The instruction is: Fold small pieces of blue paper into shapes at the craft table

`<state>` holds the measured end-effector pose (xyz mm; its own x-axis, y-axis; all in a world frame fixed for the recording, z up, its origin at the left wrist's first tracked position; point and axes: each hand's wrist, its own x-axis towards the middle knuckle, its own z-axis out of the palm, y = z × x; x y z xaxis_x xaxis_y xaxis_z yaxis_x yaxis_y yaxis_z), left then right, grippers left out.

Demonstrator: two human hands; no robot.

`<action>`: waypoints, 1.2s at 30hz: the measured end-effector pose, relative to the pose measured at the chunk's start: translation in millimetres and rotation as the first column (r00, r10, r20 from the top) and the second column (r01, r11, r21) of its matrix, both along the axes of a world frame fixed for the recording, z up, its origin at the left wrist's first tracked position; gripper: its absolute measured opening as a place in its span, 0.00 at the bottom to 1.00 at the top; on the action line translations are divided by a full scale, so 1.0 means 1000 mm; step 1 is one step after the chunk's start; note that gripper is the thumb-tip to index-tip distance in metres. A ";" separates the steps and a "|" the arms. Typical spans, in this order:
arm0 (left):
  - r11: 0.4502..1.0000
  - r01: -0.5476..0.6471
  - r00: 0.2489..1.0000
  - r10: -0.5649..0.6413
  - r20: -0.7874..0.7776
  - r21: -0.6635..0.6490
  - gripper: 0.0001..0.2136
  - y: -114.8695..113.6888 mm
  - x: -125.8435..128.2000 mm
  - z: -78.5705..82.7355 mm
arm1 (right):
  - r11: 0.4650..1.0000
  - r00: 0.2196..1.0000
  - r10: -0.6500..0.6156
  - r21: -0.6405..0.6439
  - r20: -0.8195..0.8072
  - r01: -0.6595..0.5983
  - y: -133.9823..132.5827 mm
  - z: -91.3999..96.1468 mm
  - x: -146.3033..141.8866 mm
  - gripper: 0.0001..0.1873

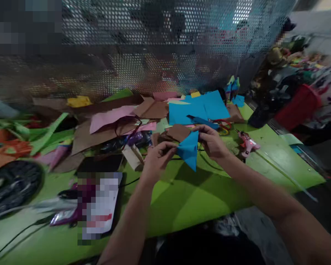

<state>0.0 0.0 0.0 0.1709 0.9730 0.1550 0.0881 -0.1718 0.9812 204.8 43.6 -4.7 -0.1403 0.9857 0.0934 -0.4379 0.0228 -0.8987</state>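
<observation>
Both my hands hold a folded blue paper triangle (189,150) above the green table (187,198). My left hand (158,157) pinches its left corner with curled fingers. My right hand (212,141) grips its upper right edge, fingers closed. The triangle's point hangs downward. Brown paper pieces (179,131) lie just behind the hands.
Blue sheets (201,106), pink paper (110,117) and brown card (151,109) are strewn across the back. Scissors (223,127) and a pink glue gun (248,144) lie to the right. A dark round object (12,184) and packets sit at the left. A perforated metal panel (154,44) stands behind.
</observation>
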 end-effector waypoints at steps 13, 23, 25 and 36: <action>0.992 -0.087 0.994 0.092 -0.050 0.093 0.09 0.002 0.001 -0.010 | 1.000 0.989 0.030 -0.007 0.147 -0.029 -0.011 0.014 -0.007 0.20; 0.995 -0.056 0.994 0.063 -0.088 0.078 0.10 0.003 0.002 -0.010 | 0.999 0.988 -0.047 0.005 0.148 0.047 -0.007 0.008 -0.008 0.20; 0.997 -0.054 0.995 0.058 -0.079 0.061 0.10 0.003 0.003 -0.009 | 0.998 0.982 -0.067 0.021 0.177 0.064 -0.007 0.008 -0.008 0.20; 0.999 -0.043 0.999 0.043 -0.026 0.000 0.12 0.003 0.002 -0.011 | 0.985 0.961 -0.151 0.112 0.230 0.128 -0.009 0.011 -0.006 0.22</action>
